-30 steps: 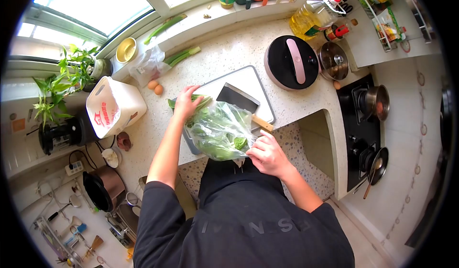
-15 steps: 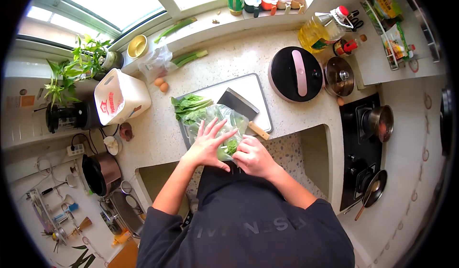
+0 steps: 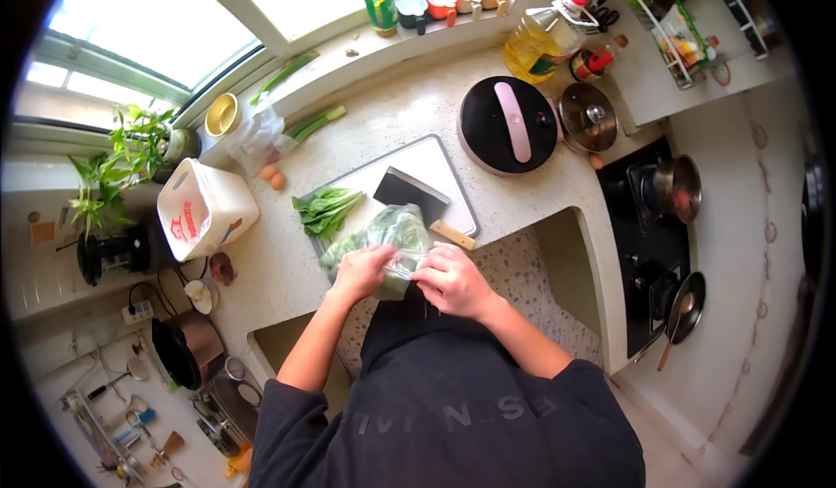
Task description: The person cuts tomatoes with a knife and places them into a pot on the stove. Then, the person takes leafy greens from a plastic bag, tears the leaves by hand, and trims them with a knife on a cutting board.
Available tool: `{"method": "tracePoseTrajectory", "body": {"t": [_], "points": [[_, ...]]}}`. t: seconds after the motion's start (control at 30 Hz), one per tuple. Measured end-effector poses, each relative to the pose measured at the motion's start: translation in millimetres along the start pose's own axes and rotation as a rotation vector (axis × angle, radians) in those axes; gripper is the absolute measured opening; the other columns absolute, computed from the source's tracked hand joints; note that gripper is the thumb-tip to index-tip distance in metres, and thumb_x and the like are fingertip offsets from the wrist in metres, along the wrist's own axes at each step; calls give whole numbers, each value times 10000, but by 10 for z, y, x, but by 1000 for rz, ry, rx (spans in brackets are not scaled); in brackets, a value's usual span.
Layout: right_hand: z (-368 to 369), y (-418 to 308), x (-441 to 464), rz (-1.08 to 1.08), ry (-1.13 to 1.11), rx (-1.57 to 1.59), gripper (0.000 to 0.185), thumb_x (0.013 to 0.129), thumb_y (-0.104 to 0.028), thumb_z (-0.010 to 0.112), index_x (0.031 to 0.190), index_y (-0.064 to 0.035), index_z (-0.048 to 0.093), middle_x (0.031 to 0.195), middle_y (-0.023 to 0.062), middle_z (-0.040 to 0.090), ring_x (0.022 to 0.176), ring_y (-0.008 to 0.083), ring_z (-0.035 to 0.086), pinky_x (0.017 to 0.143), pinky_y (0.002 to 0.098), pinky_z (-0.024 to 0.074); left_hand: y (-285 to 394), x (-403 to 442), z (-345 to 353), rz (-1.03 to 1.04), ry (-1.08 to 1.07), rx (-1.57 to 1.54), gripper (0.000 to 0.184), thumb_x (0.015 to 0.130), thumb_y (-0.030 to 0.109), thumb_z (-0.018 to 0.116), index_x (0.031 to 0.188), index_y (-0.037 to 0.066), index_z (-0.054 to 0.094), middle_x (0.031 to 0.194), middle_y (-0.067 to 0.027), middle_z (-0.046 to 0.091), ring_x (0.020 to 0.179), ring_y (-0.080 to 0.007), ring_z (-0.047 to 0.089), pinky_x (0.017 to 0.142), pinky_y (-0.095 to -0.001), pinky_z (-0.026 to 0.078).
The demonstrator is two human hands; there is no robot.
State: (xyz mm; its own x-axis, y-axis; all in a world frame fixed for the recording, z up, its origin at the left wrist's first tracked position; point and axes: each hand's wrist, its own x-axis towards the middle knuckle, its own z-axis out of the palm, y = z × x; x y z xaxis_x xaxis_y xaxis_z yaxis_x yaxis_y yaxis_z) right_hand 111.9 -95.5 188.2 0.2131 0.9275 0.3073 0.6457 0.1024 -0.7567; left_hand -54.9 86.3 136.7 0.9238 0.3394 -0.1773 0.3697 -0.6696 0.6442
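A clear plastic bag (image 3: 394, 228) with leafy greens inside lies over the near edge of the white cutting board (image 3: 433, 159). My left hand (image 3: 360, 272) is closed on the bag's gathered film at its near side. Just to the right, my right hand (image 3: 451, 281) pinches the same film, which is stretched between the two hands. Loose green leaves (image 3: 326, 212) rest on the board, left of the bag. Behind the bag lies a cleaver (image 3: 413, 194), its wooden handle pointing to the near right.
A black-lidded cooker (image 3: 488, 131) stands right of the board, near an oil bottle (image 3: 544, 44). At left are two eggs (image 3: 273, 177) and a white bin (image 3: 205, 209). A sink opening (image 3: 562, 270) cuts into the counter's front, left of the stove (image 3: 649, 253).
My left hand was spread flat over the bag and is now closed on its film. The bag's gathered part is pulled between both hands. The view has shifted and turned slightly.
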Motion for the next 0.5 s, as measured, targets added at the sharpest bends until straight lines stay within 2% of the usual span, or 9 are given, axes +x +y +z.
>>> {"method": "tracePoseTrajectory", "body": {"t": [0.1,0.23,0.3,0.37,0.43,0.47,0.5], "points": [[-107,-75,-54,88,97,-3,202,773,-76,790,968,-83,741,985,78,695,1020,289,655,961,425,511,78,22,-56,-15,-42,-59,128,988,230,644,1035,113,667,912,-163,721,851,-417,696,718,-506,549],[-286,5,-339,243,251,1,214,784,-126,821,984,-98,749,1013,61,709,998,278,672,891,402,541,289,81,-105,-55,-8,-262,97,996,166,638,1007,69,644,828,-195,695,806,-449,676,687,-462,534],[-398,82,-569,354,334,-89,156,812,-141,826,936,-95,743,881,52,707,858,259,691,813,380,548,374,162,-105,-47,9,-343,87,1002,140,631,1008,54,644,819,-200,693,785,-453,672,675,-436,528],[-482,189,-875,570,434,-57,108,837,-120,809,886,-77,723,818,61,696,757,237,688,730,358,550,611,234,-98,2,46,-432,99,1014,120,610,1014,35,662,800,-195,689,721,-374,688,664,-392,525],[-640,345,-1164,659,571,-130,98,882,-105,771,841,-48,701,802,85,703,656,218,682,615,332,537,788,294,-66,14,15,-456,109,1021,115,604,1016,29,671,797,-191,689,698,-314,693,663,-376,524],[-726,465,-1355,721,612,-176,100,883,-113,769,844,-49,703,792,89,706,662,222,690,620,338,540,884,320,-20,25,26,-427,118,1028,116,604,1002,26,675,778,-177,682,670,-255,668,655,-354,516],[-824,586,-1562,783,654,-222,102,884,-120,768,847,-50,705,783,92,709,668,225,698,626,344,543,989,364,18,30,15,-437,115,1027,112,606,1002,23,675,780,-174,682,675,-239,660,659,-352,515]]}}
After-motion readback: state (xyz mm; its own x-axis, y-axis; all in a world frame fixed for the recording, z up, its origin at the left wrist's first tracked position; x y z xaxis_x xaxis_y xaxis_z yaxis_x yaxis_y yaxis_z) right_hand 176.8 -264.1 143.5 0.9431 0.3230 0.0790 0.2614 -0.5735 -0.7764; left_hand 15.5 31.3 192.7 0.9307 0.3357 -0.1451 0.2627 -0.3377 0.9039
